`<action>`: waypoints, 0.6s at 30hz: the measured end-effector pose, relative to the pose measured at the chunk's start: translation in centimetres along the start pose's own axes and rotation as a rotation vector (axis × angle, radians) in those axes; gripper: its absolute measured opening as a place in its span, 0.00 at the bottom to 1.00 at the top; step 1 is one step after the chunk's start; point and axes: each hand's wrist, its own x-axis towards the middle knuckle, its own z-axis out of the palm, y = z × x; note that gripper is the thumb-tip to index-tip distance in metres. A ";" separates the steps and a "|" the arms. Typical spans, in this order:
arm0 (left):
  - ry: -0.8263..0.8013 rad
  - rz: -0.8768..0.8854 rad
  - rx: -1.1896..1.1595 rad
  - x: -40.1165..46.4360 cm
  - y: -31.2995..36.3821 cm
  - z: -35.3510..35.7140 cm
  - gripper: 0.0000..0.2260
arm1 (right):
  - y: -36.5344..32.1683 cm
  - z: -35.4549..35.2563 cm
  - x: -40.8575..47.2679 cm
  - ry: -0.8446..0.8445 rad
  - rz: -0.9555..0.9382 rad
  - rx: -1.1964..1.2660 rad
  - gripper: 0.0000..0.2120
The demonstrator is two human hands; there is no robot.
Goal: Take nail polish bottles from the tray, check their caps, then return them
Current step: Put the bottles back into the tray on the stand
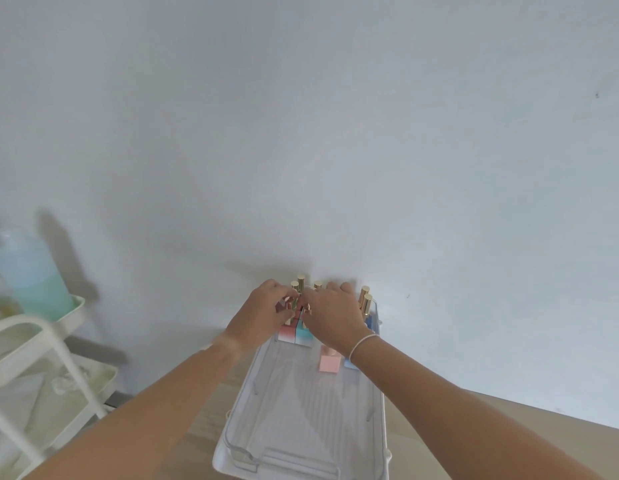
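Left hand [263, 308] and right hand [332, 315] both reach to the far end of the clear tray [301, 420], fingers curled among the gold-capped nail polish bottles [302, 332] clustered there; whether either hand actually grips a bottle cannot be told. Tray sits on the wooden counter [529, 431] against a pale wall. Pink bottle [328, 362] stands alone nearer, just below the right wrist, which wears a thin white bracelet [361, 344]. White cart [41, 358] at left carries a large bluish bottle [27, 271].
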 end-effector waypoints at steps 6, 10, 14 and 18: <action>0.114 0.003 -0.036 -1.4 1.8 -0.7 0.11 | 1.0 -2.4 -1.7 0.062 0.048 0.147 0.13; 0.141 0.054 -0.047 -3.0 5.1 -0.8 0.09 | 3.0 -4.9 -5.1 0.129 0.125 0.254 0.10; 0.091 0.145 -0.091 -5.3 9.6 1.0 0.09 | 5.9 -7.3 -10.3 0.196 0.237 0.329 0.09; -0.062 0.220 -0.140 -8.1 14.5 5.4 0.08 | 9.4 -8.8 -17.3 0.196 0.344 0.337 0.08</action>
